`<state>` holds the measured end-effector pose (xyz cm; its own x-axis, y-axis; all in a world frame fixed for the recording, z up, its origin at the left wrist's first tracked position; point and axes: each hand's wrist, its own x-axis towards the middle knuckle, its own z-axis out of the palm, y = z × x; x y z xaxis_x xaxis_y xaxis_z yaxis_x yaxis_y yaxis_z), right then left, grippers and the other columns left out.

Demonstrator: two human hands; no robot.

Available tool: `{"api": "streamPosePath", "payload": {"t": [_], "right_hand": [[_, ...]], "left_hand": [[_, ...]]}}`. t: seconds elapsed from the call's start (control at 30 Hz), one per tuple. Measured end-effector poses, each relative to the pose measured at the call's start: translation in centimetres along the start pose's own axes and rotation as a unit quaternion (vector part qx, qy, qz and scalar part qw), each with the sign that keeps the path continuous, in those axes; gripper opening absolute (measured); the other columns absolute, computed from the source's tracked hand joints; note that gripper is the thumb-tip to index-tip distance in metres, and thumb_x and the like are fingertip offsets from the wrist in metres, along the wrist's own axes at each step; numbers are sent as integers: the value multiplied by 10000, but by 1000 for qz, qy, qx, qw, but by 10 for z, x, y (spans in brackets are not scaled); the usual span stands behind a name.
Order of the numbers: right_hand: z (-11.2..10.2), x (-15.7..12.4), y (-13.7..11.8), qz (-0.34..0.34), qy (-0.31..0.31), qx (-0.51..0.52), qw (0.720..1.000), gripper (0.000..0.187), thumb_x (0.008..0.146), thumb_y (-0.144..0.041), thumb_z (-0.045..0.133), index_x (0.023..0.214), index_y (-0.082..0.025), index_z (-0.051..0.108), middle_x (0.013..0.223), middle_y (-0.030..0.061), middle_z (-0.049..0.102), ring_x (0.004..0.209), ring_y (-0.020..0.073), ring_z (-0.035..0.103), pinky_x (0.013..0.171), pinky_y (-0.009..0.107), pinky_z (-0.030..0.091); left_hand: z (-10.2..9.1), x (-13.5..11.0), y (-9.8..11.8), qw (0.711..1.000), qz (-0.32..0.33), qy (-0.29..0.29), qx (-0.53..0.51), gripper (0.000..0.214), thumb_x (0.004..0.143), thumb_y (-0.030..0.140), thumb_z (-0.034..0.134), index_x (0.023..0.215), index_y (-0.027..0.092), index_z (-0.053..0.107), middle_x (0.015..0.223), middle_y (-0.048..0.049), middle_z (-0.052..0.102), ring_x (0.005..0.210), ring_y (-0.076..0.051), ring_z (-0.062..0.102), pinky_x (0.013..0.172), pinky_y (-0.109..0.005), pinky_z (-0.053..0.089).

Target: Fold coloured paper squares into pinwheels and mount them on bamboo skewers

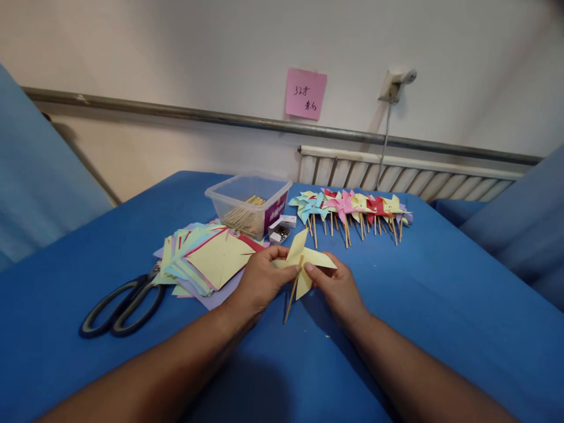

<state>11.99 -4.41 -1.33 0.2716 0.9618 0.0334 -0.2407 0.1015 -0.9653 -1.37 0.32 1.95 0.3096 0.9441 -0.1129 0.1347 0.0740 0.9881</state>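
A pale yellow paper pinwheel point(298, 239) is held over the blue table, its back with the wooden stick point(289, 302) turned toward me. My left hand point(264, 273) pinches it from the left, thumb beside the top of the stick. From the other side, my right hand point(337, 285) grips the pinwheel, its thumb close to the centre. Fingertips behind the paper are hidden. Just beyond my hands, a small open box point(279, 231) contains shiny metal pins. To the left lies a stack of coloured paper squares point(220, 258), some with cut corners.
Black-handled scissors point(118, 308) lie at the left, blades partly under the paper. A clear plastic tub point(233, 194) of wooden sticks stands behind the stack. Several finished pinwheels point(348, 204) lie at the back right. A radiator point(405, 176) and metal rail point(211, 118) run along the wall.
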Motion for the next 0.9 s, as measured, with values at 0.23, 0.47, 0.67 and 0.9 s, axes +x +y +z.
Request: {"api": "streamPosePath", "payload": {"t": [0.23,0.47,0.67,0.9], "right_hand": [[-8,4,-1,30,11,-45,998,276,652,-368,744,772,-147,631,572,-41,573,498,87,463,504,216,376],[-9,6,0,35,15,-83,996,255,663,-365,720,734,-145,612,553,-45,548,491,87,439,490,213,354],[-10,8,3,41,4,-76,996,256,669,-366,711,727,-145,594,562,-39,543,498,86,433,491,213,345],[-9,5,1,46,-5,-59,997,271,676,-382,714,753,-143,610,567,-37,550,493,89,442,493,221,349]], "left_hand": [[4,-4,1,999,-13,-36,16,327,605,260,752,887,134,644,724,-23,677,581,-135,601,558,-240,477],[4,-3,-1,999,-14,-29,39,334,603,276,757,888,144,643,730,-22,678,588,-134,601,560,-239,477],[5,-3,0,1000,-14,-19,16,325,596,264,762,865,146,625,694,-3,658,560,-117,581,556,-229,473],[4,-2,2,999,-22,-23,7,340,566,243,768,864,142,640,686,-6,666,561,-130,593,558,-238,475]]}}
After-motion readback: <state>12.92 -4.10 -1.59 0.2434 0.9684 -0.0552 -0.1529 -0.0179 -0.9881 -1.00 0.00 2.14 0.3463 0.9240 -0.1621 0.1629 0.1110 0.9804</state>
